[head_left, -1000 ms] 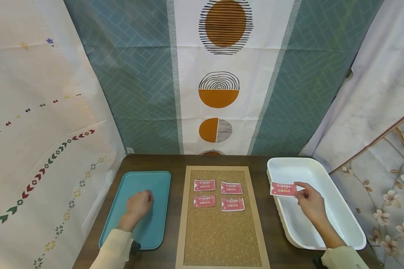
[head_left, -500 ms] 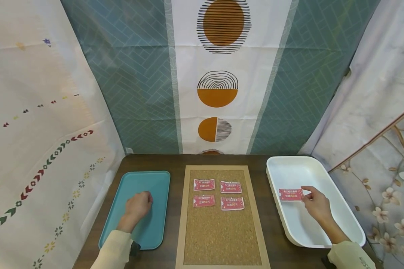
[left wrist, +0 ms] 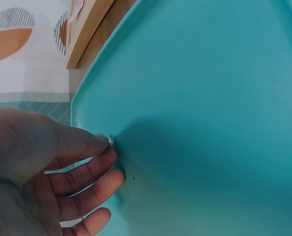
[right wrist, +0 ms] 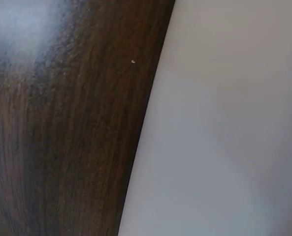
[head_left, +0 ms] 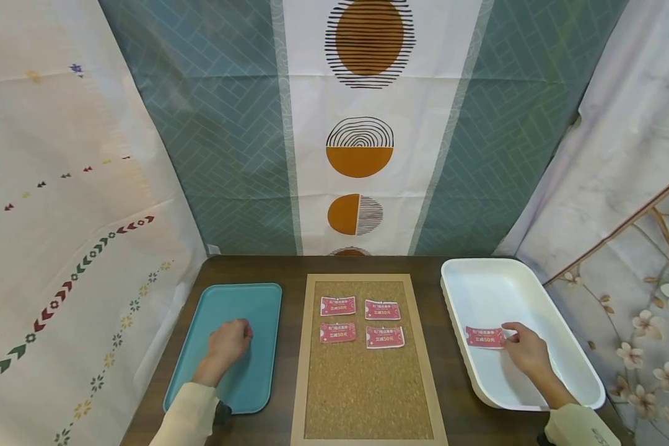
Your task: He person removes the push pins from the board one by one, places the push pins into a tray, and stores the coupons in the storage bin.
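In the head view my right hand [head_left: 526,350] pinches the right end of a red paper coupon [head_left: 484,337] with white and yellow print. Hand and coupon are over the inside of a white plastic basin [head_left: 574,365]. The right wrist view shows the basin's pale wall [right wrist: 185,162] but neither hand nor coupon. My left hand [left wrist: 62,167] is over a teal tray [left wrist: 210,73], thumb and forefinger pinching a small clear pushpin [left wrist: 111,140]. Its other fingers are bent and slightly spread.
Between tray and basin lies a wood-framed cork board [head_left: 368,390]. Several like coupons [head_left: 384,337] are on its upper half, in two rows. All stand on a dark wood table [head_left: 281,402]. Patterned cloth [head_left: 245,155] hangs behind and on both sides.
My right hand has moved right and down with the coupon, from over the basin's left rim to farther inside it. The left hand stays over the tray almost unmoved.
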A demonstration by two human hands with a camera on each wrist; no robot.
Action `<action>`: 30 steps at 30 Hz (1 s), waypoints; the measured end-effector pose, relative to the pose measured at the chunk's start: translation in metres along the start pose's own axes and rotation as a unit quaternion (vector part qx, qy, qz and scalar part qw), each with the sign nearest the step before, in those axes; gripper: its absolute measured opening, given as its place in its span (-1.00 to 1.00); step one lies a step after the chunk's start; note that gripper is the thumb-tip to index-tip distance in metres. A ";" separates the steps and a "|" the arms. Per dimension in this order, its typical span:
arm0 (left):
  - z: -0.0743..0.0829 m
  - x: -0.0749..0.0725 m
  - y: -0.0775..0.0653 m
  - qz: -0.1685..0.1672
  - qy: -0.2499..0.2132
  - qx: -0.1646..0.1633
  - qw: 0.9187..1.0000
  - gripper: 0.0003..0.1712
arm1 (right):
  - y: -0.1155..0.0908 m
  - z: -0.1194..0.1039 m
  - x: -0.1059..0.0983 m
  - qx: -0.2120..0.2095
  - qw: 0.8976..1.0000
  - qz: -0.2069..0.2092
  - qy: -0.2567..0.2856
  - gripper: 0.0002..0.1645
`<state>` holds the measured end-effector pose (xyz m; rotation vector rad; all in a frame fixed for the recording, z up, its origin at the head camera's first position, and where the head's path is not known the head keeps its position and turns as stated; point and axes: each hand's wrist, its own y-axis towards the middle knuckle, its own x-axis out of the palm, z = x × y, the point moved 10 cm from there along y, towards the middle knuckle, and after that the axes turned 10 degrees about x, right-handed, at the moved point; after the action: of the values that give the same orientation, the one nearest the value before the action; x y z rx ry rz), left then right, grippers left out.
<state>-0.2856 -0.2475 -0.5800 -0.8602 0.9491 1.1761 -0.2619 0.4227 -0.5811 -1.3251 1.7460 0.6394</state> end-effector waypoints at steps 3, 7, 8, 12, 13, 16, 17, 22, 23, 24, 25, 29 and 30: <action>-0.001 0.001 0.000 0.001 0.003 0.002 1.000 -0.91 | 0.000 0.001 0.001 -0.001 1.000 0.001 -0.009 -0.55; -0.001 0.002 0.000 0.000 0.010 0.005 1.000 -0.90 | -0.001 0.002 0.001 0.000 1.000 0.001 -0.018 -0.56; -0.001 0.002 0.000 0.000 0.011 0.006 1.000 -0.90 | -0.001 0.001 0.000 0.000 1.000 0.000 -0.020 -0.57; -0.003 0.003 -0.001 -0.006 0.010 -0.001 1.000 -0.94 | -0.001 -0.001 0.001 0.002 0.999 -0.013 -0.040 -0.59; -0.003 0.002 -0.001 -0.006 0.009 -0.003 1.000 -0.95 | -0.001 -0.001 0.001 0.003 0.999 -0.017 -0.048 -0.58; -0.001 -0.003 0.000 0.001 0.009 -0.003 1.000 -0.98 | -0.001 -0.001 0.001 0.008 0.997 -0.032 -0.074 -0.55; 0.000 -0.006 0.000 0.006 0.009 -0.001 1.000 -0.98 | -0.002 0.000 0.000 0.009 0.996 -0.037 -0.082 -0.53; 0.015 -0.022 0.005 0.041 0.006 0.021 0.999 -0.97 | -0.003 -0.002 -0.004 0.015 0.995 -0.046 -0.093 -0.46; 0.019 -0.026 0.007 0.048 0.003 0.025 0.999 -0.97 | -0.004 -0.005 -0.006 0.013 0.995 -0.042 -0.090 -0.45; 0.024 -0.029 0.008 0.056 -0.001 0.030 0.998 -0.95 | -0.004 -0.010 -0.008 0.011 0.996 -0.037 -0.084 -0.46; 0.029 -0.031 0.009 0.063 -0.003 0.035 0.997 -0.94 | -0.005 -0.016 -0.010 0.006 0.996 -0.030 -0.079 -0.46; 0.046 -0.034 0.016 0.084 -0.007 0.049 0.995 -0.91 | -0.008 -0.045 -0.016 -0.019 0.998 -0.006 -0.063 -0.52; 0.049 -0.033 0.018 0.086 -0.006 0.051 0.995 -0.91 | -0.009 -0.051 -0.017 -0.026 0.998 -0.001 -0.059 -0.53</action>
<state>-0.3000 -0.2103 -0.5326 -0.7001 1.0813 1.2660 -0.2681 0.3878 -0.5392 -1.2971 1.6418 0.7513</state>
